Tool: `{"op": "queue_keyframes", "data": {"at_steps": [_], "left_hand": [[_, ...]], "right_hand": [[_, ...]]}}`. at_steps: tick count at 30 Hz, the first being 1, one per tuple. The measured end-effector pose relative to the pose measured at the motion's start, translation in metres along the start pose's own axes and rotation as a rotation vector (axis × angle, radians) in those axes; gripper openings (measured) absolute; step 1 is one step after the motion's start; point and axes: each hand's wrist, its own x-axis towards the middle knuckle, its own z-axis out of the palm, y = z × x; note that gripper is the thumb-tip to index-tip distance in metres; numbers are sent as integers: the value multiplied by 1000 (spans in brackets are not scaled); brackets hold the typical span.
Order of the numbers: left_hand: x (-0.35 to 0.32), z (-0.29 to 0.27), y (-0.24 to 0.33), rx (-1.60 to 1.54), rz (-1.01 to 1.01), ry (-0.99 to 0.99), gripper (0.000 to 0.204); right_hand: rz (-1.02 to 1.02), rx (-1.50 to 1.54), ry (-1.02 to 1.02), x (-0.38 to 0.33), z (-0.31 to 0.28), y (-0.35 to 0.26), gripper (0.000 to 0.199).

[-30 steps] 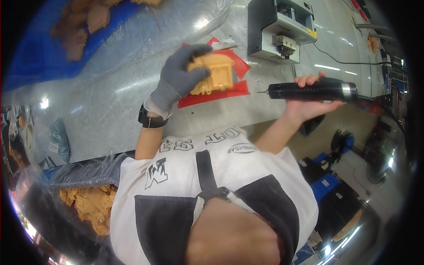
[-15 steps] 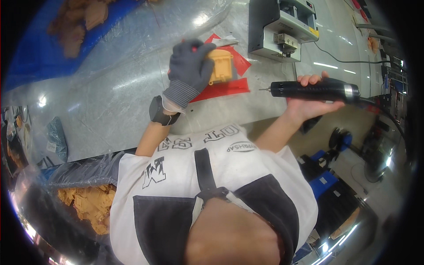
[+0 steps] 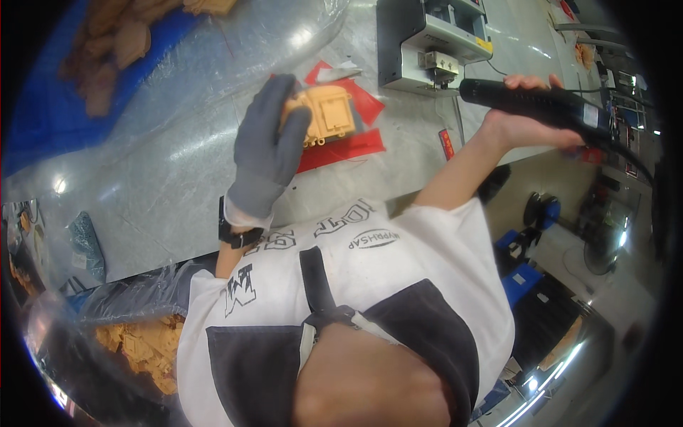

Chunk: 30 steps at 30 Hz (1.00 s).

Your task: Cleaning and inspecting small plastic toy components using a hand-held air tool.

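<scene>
Far to the left of our hands, a blue tray [image 3: 43, 121] holds a heap of brown-orange moulded parts [image 3: 107, 50] under a clear plastic sheet [image 3: 185, 92] that spreads over the grey worktop [image 3: 163, 178]. Below and left of our left hand, close to our body, a clear bag of orange plastic parts [image 3: 142, 345] sits at the table edge, and a small bag of bluish bits [image 3: 89, 242] lies on the worktop above it.

Our left hand [image 3: 267, 146] wears a grey glove, with a black watch [image 3: 235, 233] on the wrist. Its fingers are wrapped around the left side of an orange plastic housing [image 3: 324, 114], gripping it and holding it lifted off the surface, its ribbed, boxy face turned toward us. Just beneath and to the right of that hand, a red mat [image 3: 341, 135] lies flat on the worktop; the housing hangs above it, not resting on it.

Between our two hands and a little farther away stands a grey bench-top machine [image 3: 427, 39] with a yellow label strip.

Our right hand [image 3: 530, 117] is bare and clenched around a black electric screwdriver [image 3: 533, 103], which lies roughly level, its tip end pointing left toward the housing yet well apart from it. A black cable [image 3: 633, 160] runs from the tool's back end off to the right of that hand.
</scene>
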Motion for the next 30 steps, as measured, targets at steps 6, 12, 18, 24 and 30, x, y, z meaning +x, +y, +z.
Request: {"op": "queue_keyframes", "data": {"at_steps": [6, 12, 18, 24, 30], "left_hand": [[-2, -12, 21, -165, -105, -14, 22], [-5, -13, 3, -270, -96, 236, 19], [21, -28, -1, -231, 214, 387, 27], [27, 39, 4, 579, 175, -344, 55], [22, 20, -3, 338, 391, -27, 68]], "right_hand": [[56, -109, -9, -2, 5, 5, 89], [40, -102, 3, -1, -1, 7, 90], [53, -114, 51, -1, -9, 7, 90], [55, -100, 24, -5, 1, 2, 89], [140, 159, -127, -35, 5, -19, 88]]}}
